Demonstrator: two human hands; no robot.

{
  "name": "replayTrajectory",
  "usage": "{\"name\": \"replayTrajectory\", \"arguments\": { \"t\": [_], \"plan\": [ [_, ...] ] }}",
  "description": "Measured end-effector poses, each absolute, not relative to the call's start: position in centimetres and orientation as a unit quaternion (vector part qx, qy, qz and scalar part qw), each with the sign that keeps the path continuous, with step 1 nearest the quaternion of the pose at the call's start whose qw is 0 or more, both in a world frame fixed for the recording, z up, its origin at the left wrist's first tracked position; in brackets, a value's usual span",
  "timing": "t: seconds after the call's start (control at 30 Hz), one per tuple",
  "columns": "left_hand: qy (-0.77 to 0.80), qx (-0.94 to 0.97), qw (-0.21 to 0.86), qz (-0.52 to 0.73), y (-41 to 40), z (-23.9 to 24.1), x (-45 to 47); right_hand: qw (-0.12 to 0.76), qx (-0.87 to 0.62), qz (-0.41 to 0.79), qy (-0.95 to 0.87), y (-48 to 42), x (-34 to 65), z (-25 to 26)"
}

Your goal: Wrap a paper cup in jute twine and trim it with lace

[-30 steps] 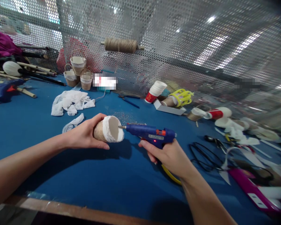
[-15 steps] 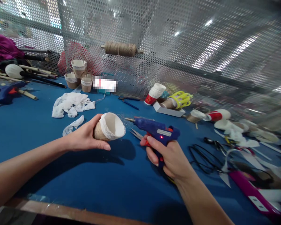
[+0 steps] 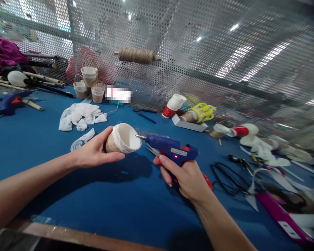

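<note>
Holding a twine-wrapped cup (image 3: 122,138) sideways in the left hand (image 3: 94,152) above the blue desk (image 3: 125,202), right hand (image 3: 187,174) wrapped around the glue gun (image 3: 170,150), nozzle right at the cup's rim.

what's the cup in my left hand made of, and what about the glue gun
Cup: apparently paper, matte white inside; coarse tan twine wraps its body, white lacy fabric its rim. Glue gun: glossy blue moulded plastic, likely, with a shiny metal nozzle and a lit red lamp.
</note>
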State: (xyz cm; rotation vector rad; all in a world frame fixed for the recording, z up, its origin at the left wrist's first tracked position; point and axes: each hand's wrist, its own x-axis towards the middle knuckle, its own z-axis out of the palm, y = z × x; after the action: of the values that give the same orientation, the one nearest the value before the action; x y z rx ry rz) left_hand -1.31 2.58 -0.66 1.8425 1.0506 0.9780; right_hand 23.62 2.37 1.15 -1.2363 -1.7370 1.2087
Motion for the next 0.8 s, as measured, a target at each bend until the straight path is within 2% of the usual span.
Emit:
{"name": "replayTrajectory", "arguments": {
  "t": [0.27, 0.43, 0.53, 0.67, 0.8],
  "plan": [
    [0.458, 0.732, 0.346, 0.369, 2.6, -0.6, -1.2, 0.296, -0.549, 0.303, -0.721, 1.7, 23.4, 1.8],
    [0.458, 0.748, 0.313, 0.363, 2.8, -0.7, -1.2, 0.254, -0.549, 0.317, -0.73, 1.8, 23.5, 2.1],
    [0.452, 0.759, 0.303, 0.358, 2.7, -0.6, -1.2, 0.266, -0.528, 0.334, -0.734, 1.8, 23.7, 2.1],
    [0.427, 0.768, 0.33, 0.346, 2.7, -0.3, -1.3, 0.295, -0.528, 0.328, -0.726, 2.1, 24.0, 2.1],
    [0.416, 0.767, 0.354, 0.336, 2.7, -0.2, -1.4, 0.266, -0.529, 0.352, -0.725, 2.5, 24.4, 2.1]
  ]
}}
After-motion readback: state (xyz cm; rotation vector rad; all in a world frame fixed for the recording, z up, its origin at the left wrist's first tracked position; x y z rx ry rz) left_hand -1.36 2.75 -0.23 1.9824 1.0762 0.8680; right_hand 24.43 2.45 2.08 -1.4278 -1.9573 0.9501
